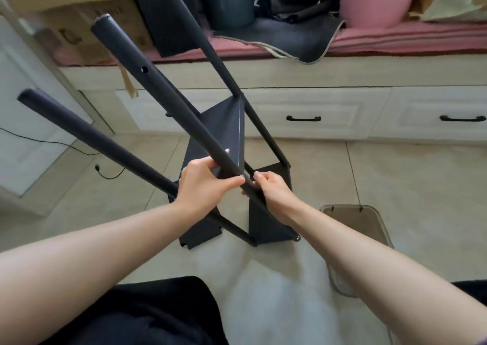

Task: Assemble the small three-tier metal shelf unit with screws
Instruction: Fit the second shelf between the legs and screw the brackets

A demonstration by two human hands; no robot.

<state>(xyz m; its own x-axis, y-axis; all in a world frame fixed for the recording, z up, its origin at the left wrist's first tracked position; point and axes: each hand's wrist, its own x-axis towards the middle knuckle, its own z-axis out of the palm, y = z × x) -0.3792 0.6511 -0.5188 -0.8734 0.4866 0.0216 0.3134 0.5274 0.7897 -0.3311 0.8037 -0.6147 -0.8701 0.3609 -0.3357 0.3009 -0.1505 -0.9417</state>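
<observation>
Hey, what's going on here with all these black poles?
A person is putting together a black metal shelf unit on the tiled floor. Both hands work on the middle pole: the left hand grips it from one side, and the right hand pinches at it just below. Three poles angle up toward the camera; the dark shelf panels sit lower down.
</observation>
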